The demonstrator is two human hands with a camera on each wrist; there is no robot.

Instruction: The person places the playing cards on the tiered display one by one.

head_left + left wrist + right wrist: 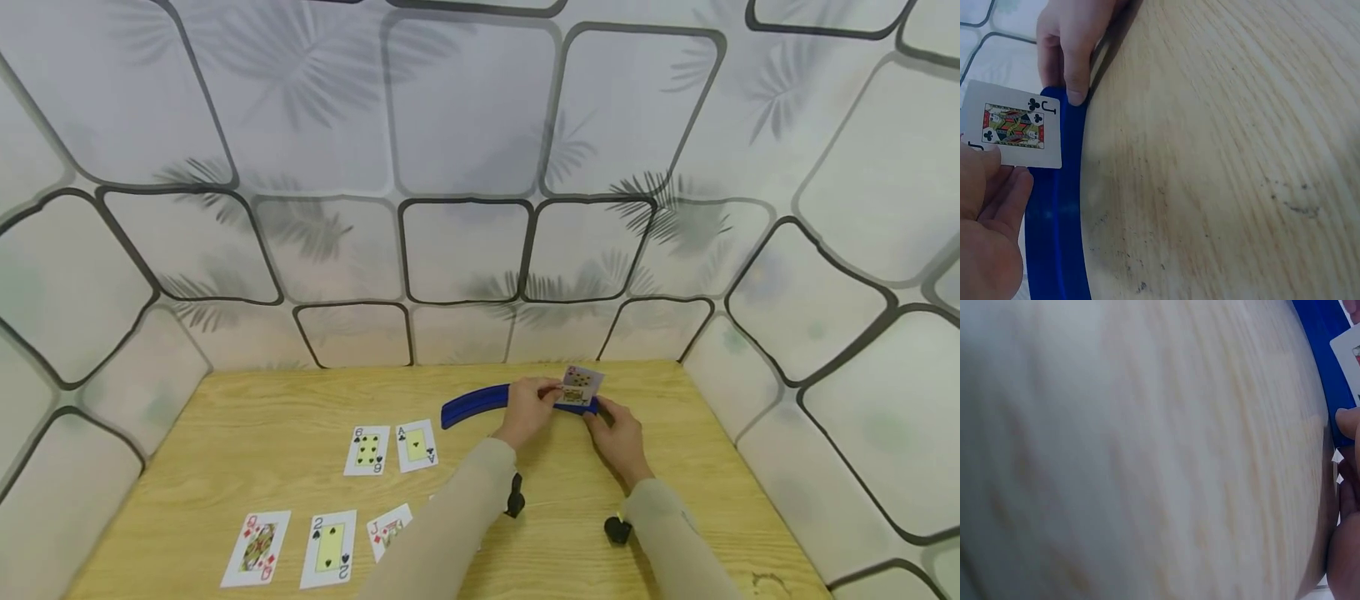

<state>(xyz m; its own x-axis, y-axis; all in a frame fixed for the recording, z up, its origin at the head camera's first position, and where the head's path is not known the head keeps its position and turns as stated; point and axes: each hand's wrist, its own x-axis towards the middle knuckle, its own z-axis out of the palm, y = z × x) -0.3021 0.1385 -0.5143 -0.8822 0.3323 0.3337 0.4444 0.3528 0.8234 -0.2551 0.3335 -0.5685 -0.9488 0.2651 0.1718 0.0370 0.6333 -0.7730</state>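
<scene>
A curved blue card holder (474, 404) lies near the back of the table. My left hand (527, 410) pinches a jack of clubs (1013, 125) by its edge, and the card's other end overlaps the holder in the left wrist view. Behind the jack in the head view, another playing card (583, 373) stands upright above the holder; its face is too small to read. With thumb and fingers, my right hand (621, 435) grips the holder's right end. The right wrist view catches only that thumb and some fingers at its edge.
On the table to the left lie a six (367, 451) and an ace (417, 446). Nearer are a queen of diamonds (256, 548), a two of spades (328, 550) and a red jack (388, 532). My left forearm partly hides another card. Patterned walls (472, 250) enclose the table.
</scene>
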